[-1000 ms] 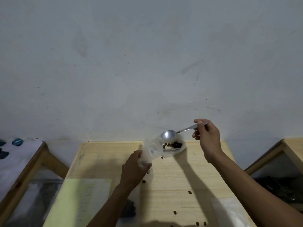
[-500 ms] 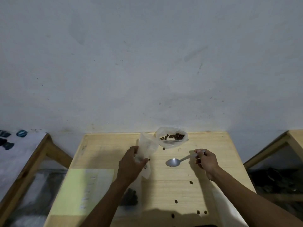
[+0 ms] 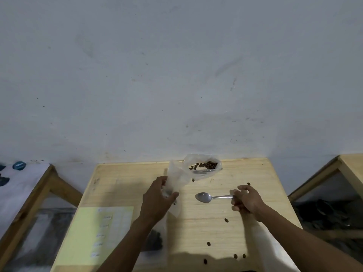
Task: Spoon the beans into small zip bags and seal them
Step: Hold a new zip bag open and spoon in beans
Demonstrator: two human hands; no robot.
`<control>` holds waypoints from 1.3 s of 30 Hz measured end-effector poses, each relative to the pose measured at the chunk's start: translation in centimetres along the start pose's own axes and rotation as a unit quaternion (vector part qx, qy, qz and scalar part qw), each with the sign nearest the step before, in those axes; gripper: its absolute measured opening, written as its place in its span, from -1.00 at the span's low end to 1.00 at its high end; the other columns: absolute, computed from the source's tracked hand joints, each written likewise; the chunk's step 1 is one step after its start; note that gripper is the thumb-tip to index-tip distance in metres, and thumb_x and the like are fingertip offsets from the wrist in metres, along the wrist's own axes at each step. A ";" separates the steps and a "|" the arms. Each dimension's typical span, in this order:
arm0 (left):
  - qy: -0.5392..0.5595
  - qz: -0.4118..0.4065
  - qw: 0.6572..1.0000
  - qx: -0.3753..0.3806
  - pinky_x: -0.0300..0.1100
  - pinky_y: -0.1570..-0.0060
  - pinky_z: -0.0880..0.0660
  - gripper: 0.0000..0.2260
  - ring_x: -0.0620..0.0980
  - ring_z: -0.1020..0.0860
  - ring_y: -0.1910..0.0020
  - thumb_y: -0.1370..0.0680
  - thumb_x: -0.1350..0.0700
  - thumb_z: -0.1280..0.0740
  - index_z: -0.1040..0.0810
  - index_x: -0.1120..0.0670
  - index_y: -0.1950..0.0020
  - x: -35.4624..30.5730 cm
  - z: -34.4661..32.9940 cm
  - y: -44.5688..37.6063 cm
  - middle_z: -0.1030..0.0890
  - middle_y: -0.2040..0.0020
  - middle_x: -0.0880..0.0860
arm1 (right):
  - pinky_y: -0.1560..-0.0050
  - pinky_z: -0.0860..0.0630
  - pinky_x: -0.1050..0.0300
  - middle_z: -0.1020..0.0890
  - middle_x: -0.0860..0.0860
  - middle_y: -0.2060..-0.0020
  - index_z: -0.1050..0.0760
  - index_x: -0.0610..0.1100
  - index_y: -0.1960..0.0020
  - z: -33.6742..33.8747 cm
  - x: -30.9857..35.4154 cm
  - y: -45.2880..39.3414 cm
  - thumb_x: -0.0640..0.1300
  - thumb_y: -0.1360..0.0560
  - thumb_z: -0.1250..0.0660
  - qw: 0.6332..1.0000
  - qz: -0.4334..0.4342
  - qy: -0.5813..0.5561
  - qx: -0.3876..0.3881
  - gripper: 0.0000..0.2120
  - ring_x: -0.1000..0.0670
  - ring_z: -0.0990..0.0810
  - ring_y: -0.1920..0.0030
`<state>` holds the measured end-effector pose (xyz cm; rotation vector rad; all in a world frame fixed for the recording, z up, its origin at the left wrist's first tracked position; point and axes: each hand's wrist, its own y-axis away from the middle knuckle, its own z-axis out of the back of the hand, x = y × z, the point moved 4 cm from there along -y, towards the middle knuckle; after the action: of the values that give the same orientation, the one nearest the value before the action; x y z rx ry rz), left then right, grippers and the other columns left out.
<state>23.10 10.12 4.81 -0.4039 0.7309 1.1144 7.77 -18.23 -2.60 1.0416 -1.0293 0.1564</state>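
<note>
The desk (image 3: 245, 173) carries an open bag of beans (image 3: 204, 165) just beyond both hands, within spooning reach. The left hand (image 3: 157, 201) grips the small zip bag (image 3: 176, 179) upright, mouth up, probably for sealing. The right hand (image 3: 245, 199), fingers loosely curled, touches the handle of the spoon (image 3: 208, 197) lying flat.

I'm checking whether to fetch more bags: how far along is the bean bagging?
One filled bag already lies near the front edge, though its seal can't be judged. In hand: the left hand holds a small zip bag upright, unsealed, while the right hand is at the handle of the spoon, which lies on the table. Left: beans in the supply bag and the stray beans.
</note>
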 end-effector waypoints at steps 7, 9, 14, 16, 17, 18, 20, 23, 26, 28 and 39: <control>-0.021 -0.023 0.999 0.006 0.00 -0.13 -0.53 -0.43 -0.07 -0.53 -0.09 -0.40 -0.10 -0.50 -0.42 0.00 -0.34 -1.5 -0.5 -0.4 -0.57 -0.18 -0.05 | 0.48 -0.42 0.23 -0.63 -0.12 0.36 -0.52 -0.19 -0.15 -2.3 3.6 2.2 -0.01 -0.54 -0.38 0.987 0.103 0.124 0.022 -0.70 0.04 -0.50 0.49; -0.031 -0.037 0.999 0.005 0.01 -0.13 -0.53 -0.44 -0.07 -0.54 -0.10 -0.41 -0.12 -0.49 -0.41 -0.02 -0.34 -2.1 -0.7 -0.5 -0.57 -0.19 -0.06 | 0.32 -0.51 0.23 -0.67 -0.11 0.21 -0.57 -0.11 -0.16 -4.8 5.5 3.9 0.02 -0.52 -0.40 0.980 0.132 0.091 0.116 -0.71 0.04 -0.58 0.33; -0.016 -0.074 0.997 0.029 -0.06 -0.10 -0.52 -0.40 -0.09 -0.54 -0.09 -0.38 -0.14 -0.50 -0.39 -0.03 -0.35 -4.0 -1.0 -0.7 -0.55 -0.16 -0.11 | 0.15 -0.50 0.25 -0.68 -0.03 0.13 -0.61 0.02 -0.09 -9.1 9.2 6.8 0.00 -0.48 -0.46 0.948 0.225 0.113 0.192 -0.80 0.05 -0.66 0.11; 0.035 -0.078 0.995 0.053 -0.20 -0.07 -0.51 -0.39 -0.15 -0.53 -0.10 -0.38 -0.17 -0.50 -0.38 -0.05 -0.35 -4.3 -0.8 -0.9 -0.53 -0.14 -0.18 | 0.20 -0.47 0.22 -0.67 -0.04 0.22 -0.63 -0.12 -0.02 -9.3 10.0 6.9 -0.10 -0.52 -0.41 0.954 0.240 0.081 0.162 -0.88 0.06 -0.64 0.20; 0.055 -0.086 0.993 0.063 -0.29 -0.05 -0.49 -0.43 -0.17 -0.53 -0.11 -0.43 -0.14 -0.48 -0.37 -0.05 -0.36 -4.5 -0.6 -0.9 -0.52 -0.14 -0.20 | 0.21 -0.46 0.19 -0.67 -0.04 0.25 -0.63 -0.17 0.01 -9.2 10.3 6.7 -0.13 -0.53 -0.40 0.957 0.241 0.064 0.151 -0.88 0.05 -0.62 0.23; 0.064 -0.096 0.991 0.070 -0.40 -0.03 -0.45 -0.50 -0.19 -0.53 -0.12 -0.49 -0.08 -0.44 -0.38 -0.03 -0.37 -4.6 -0.2 -1.0 -0.52 -0.14 -0.19 | 0.20 -0.46 0.16 -0.67 -0.05 0.27 -0.63 -0.21 0.02 -9.0 10.5 6.7 -0.13 -0.54 -0.39 0.959 0.237 0.052 0.146 -0.86 0.03 -0.61 0.23; 0.063 -0.115 0.989 0.066 -0.51 0.03 -0.42 -0.61 -0.24 -0.54 -0.08 -0.56 0.08 -0.38 -0.40 0.04 -0.36 -4.9 0.6 -1.0 -0.55 -0.10 -0.14 | 0.17 -0.46 0.09 -0.67 -0.08 0.26 -0.62 -0.26 0.04 -8.6 10.7 6.5 -0.11 -0.54 -0.39 0.960 0.235 0.053 0.146 -0.81 -0.02 -0.63 0.21; 0.059 -0.125 0.990 0.032 -0.51 0.15 -0.44 -0.71 -0.28 -0.59 0.10 -0.54 0.20 -0.38 -0.51 0.08 -0.25 -5.0 1.5 -1.3 -0.63 0.13 -0.12 | 0.16 -0.46 0.09 -0.67 -0.12 0.29 -0.60 -0.26 0.13 -8.5 11.1 6.7 -0.11 -0.56 -0.36 0.956 0.235 0.076 0.159 -0.79 -0.06 -0.66 0.21; 0.051 -0.117 0.992 0.024 -0.50 0.22 -0.45 -0.79 -0.29 -0.59 0.18 -0.53 0.24 -0.40 -0.56 0.06 -0.14 -4.8 1.7 -1.6 -0.62 0.26 -0.14 | 0.25 -0.47 0.25 -0.63 -0.11 0.33 -0.58 -0.19 0.25 -8.0 12.2 7.2 -0.16 -0.57 -0.33 0.940 0.270 0.128 0.166 -0.76 0.02 -0.59 0.30; 0.038 -0.130 0.991 0.023 -0.52 0.22 -0.43 -0.82 -0.31 -0.58 0.19 -0.54 0.26 -0.38 -0.57 0.05 -0.08 -4.8 1.8 -1.6 -0.60 0.29 -0.15 | 0.24 -0.52 0.24 -0.64 -0.15 0.31 -0.59 -0.30 0.22 -7.3 12.8 7.0 -0.16 -0.56 -0.36 0.927 0.291 0.172 0.163 -0.75 0.02 -0.59 0.31; 0.126 -0.105 0.984 0.069 -0.30 0.06 -0.58 -0.79 -0.18 -0.64 0.10 -0.53 0.07 -0.42 -0.53 -0.01 -0.14 -5.2 2.6 -1.4 -0.67 0.11 -0.09 | 0.18 -0.57 0.17 -0.67 -0.08 0.28 -0.57 -0.35 0.12 -6.3 13.7 7.5 -0.17 -0.55 -0.38 0.891 0.291 0.277 0.212 -0.78 0.06 -0.64 0.31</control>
<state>23.95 7.69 10.25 -0.4974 0.9598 0.8174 15.14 -13.99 11.98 0.9559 -0.7587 1.1498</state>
